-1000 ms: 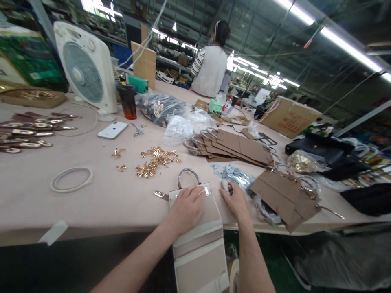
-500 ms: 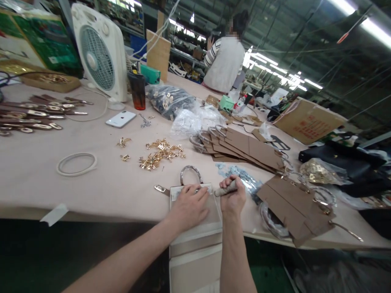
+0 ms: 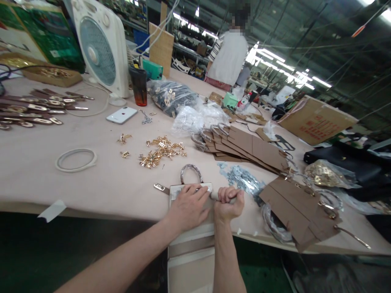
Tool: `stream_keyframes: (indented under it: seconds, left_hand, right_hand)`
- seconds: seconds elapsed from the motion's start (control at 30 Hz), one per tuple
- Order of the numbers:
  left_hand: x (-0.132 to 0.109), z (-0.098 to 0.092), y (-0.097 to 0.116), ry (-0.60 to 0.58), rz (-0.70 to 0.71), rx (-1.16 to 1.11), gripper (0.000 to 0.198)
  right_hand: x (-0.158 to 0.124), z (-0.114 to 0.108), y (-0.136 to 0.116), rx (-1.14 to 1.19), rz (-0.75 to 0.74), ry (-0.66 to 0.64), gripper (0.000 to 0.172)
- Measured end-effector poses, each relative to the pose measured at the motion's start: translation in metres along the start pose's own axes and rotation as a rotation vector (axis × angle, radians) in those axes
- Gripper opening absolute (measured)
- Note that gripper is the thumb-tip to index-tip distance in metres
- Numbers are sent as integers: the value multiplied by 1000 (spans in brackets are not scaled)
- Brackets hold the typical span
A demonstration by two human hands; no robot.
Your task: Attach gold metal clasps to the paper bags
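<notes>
A beige bag panel [image 3: 192,268] lies partly on the table and hangs over its front edge. At its top stands a plastic-wrapped curved handle [image 3: 182,176], and a strap with a gold metal end [image 3: 161,187] sticks out to the left. My left hand [image 3: 188,206] rests flat on the panel's upper part, fingers stretched out and slightly apart. My right hand [image 3: 228,203] is closed around a thick, pale grey tool [image 3: 215,196], whose end is at the panel's upper right edge, near my left fingertips. What that end touches is hidden.
Gold fittings [image 3: 160,152] lie in a pile beyond the panel, and flat silvery pieces [image 3: 244,179] to the right. Brown bag panels [image 3: 253,148] are stacked behind them. A tape roll [image 3: 76,160], a phone [image 3: 121,115], a cup [image 3: 139,87] and a fan [image 3: 100,53] stand left. A person [image 3: 227,57] is beyond.
My right hand has turned and shifted slightly left, bringing the tool's end down to the panel's edge. My left hand stays flat in place. The view has tilted slightly.
</notes>
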State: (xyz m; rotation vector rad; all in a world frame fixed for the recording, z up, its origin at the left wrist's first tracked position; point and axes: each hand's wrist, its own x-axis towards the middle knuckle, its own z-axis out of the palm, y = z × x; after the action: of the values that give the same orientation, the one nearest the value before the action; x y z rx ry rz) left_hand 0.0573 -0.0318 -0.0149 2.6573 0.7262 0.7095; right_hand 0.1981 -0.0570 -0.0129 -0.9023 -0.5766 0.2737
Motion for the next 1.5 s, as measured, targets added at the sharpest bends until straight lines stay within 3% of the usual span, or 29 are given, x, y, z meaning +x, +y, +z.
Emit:
stream_keyframes:
  seconds: [0.2, 0.47, 0.7, 0.8, 0.9, 0.97, 1.17, 1.27, 1.5]
  left_hand:
    - [0, 2, -2, 14, -6, -25, 47]
    - [2, 1, 0, 1, -10, 22, 37]
    - [23, -11, -10, -70, 15, 126, 20]
    - [28, -10, -22, -118, 51, 84, 26]
    - [26, -8, -30, -102, 106, 36, 30]
    - [23, -7, -33, -64, 135, 15, 31]
    - [17, -11, -32, 59, 182, -17, 28]
    - [16, -11, -30, 87, 198, -6, 29]
    - [16, -12, -32, 37, 199, 37, 31]
  right_hand:
    - [1, 6, 2, -55, -1, -71, 44]
    - [10, -1, 5, 46, 98, 65, 44]
    - [21, -10, -8, 93, 236, 51, 43]
    - [39, -23, -15, -201, 423, -97, 38]
    - [57, -36, -20, -597, 590, -378, 33]
    - [65, -42, -21, -704, 698, -548, 29]
    - [71, -42, -19, -394, 1065, -838, 29]
    - [70, -42, -19, -360, 1083, -917, 33]
    - [67, -42, -25, -380, 1096, -925, 42]
